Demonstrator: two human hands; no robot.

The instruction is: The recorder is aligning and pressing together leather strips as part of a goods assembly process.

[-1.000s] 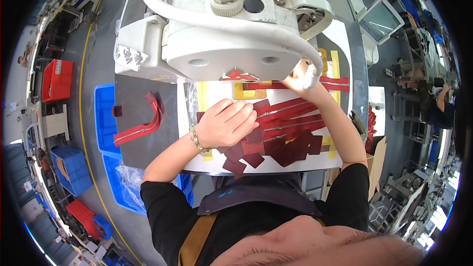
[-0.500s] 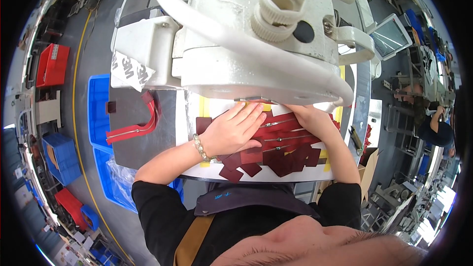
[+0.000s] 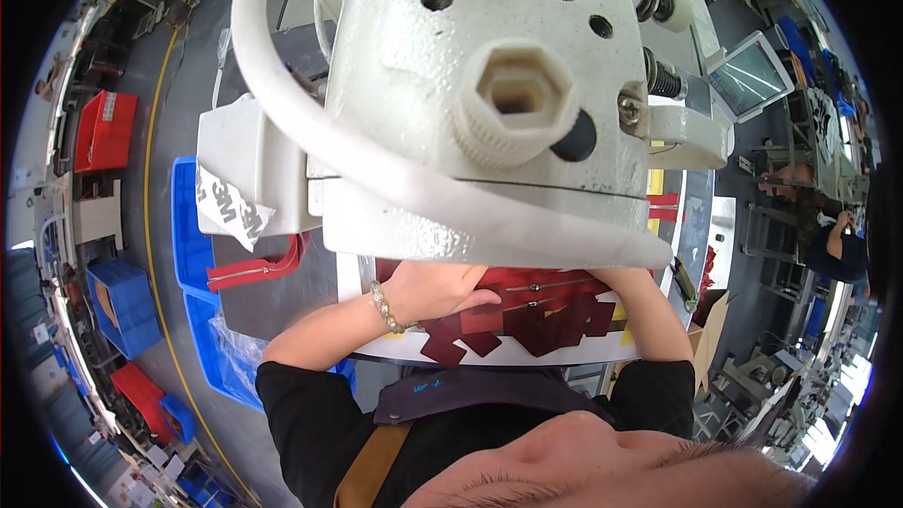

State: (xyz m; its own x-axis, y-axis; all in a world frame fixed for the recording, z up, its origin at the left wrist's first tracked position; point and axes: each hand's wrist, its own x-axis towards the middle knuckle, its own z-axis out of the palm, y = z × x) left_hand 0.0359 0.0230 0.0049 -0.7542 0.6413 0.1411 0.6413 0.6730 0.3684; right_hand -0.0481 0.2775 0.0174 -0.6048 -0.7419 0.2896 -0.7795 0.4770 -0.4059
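A red bin (image 3: 105, 136) and a blue box (image 3: 127, 310) stand far off on the left. Next comes a blue tray (image 3: 191, 216) by the table. A bent red zip strip (image 3: 259, 271) lies on the dark part. The left hand (image 3: 431, 293), with a bead bracelet (image 3: 381, 306) on its wrist, reaches under the big white machine (image 3: 414, 85). Dark red squares (image 3: 538, 329) lie in a messy heap beside it, near more red zip strips (image 3: 564, 286). The right hand (image 3: 625, 280) is just right of these strips. The hands are apart; their fingertips are hidden, so I can't tell if they grip anything.
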